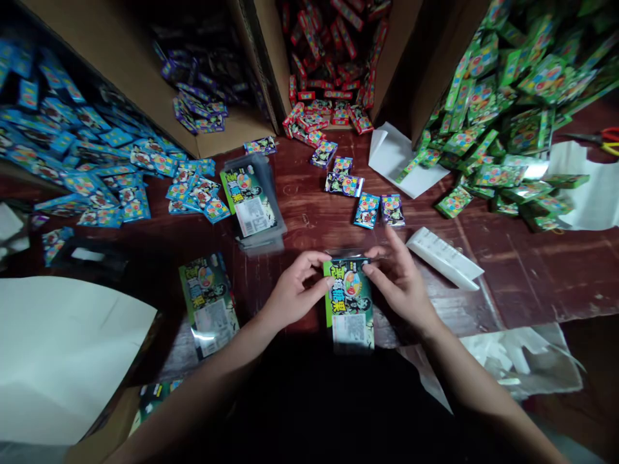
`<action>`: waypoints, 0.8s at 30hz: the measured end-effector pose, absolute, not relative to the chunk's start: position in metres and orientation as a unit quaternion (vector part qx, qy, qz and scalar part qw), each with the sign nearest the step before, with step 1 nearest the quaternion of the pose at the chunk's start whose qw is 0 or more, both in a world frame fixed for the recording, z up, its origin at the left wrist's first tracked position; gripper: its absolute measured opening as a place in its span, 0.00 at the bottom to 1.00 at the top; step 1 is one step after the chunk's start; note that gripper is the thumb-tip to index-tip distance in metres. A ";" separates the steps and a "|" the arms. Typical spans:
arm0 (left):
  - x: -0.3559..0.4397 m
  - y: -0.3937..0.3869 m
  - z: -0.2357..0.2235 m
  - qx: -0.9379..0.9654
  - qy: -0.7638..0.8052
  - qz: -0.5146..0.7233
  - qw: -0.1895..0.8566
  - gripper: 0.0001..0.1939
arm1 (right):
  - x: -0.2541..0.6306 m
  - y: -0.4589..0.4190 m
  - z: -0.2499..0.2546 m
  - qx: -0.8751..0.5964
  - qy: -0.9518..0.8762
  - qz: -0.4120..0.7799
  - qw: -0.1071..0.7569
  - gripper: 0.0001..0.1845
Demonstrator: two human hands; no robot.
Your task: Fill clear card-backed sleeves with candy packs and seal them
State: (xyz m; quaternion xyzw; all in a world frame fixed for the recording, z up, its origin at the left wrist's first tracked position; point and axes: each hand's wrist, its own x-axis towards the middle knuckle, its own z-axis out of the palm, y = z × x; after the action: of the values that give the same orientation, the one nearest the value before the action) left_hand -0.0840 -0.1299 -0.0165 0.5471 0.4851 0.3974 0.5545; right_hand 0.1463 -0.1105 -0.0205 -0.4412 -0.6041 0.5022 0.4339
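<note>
A flat green-and-black candy package (353, 303) with a clear plastic edge is upright in front of me, near the table's front edge. My left hand (300, 290) pinches its upper left corner, thumb on the printed face. At the upper right, my right hand (399, 283) grips it between thumb and bent fingers, with one finger stretched forward. A matching package (207, 303) lies to the left. Beyond my left hand sits a stack of clear sleeves with a printed package (249, 200) on top. Small blue (367, 211) and purple (392, 210) candy packets lie just beyond my right hand.
Along the back, cardboard boxes spill blue packets (91, 180), purple packets (200, 113), red packets (329, 106) and green packets (483, 142). A folded white paper (445, 258) lies right of my hand. Scissors (607, 138) are at the far right; a white sheet (68, 354) is at left.
</note>
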 end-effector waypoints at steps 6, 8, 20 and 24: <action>-0.077 -0.120 -0.012 0.522 0.492 0.403 0.568 0.05 | 0.151 -0.109 -0.018 -0.464 -0.616 0.484 0.413 0.33; -0.073 -0.117 -0.013 0.481 0.498 0.434 0.576 0.08 | 0.147 -0.113 -0.020 -0.484 -0.600 0.462 0.439 0.36; -0.065 -0.103 0.003 0.550 0.504 0.356 0.564 0.08 | 0.165 -0.098 0.000 -0.448 -0.611 0.521 0.394 0.41; -0.062 -0.091 0.014 0.579 0.523 0.309 0.544 0.07 | 0.162 -0.094 0.004 -0.448 -0.579 0.554 0.397 0.45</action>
State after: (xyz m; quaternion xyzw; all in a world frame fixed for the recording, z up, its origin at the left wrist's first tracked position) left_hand -0.0619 -0.0909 0.0143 0.5786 0.5229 0.3088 0.5444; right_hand 0.1620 -0.0940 0.0043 -0.4477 -0.5793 0.5537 0.3967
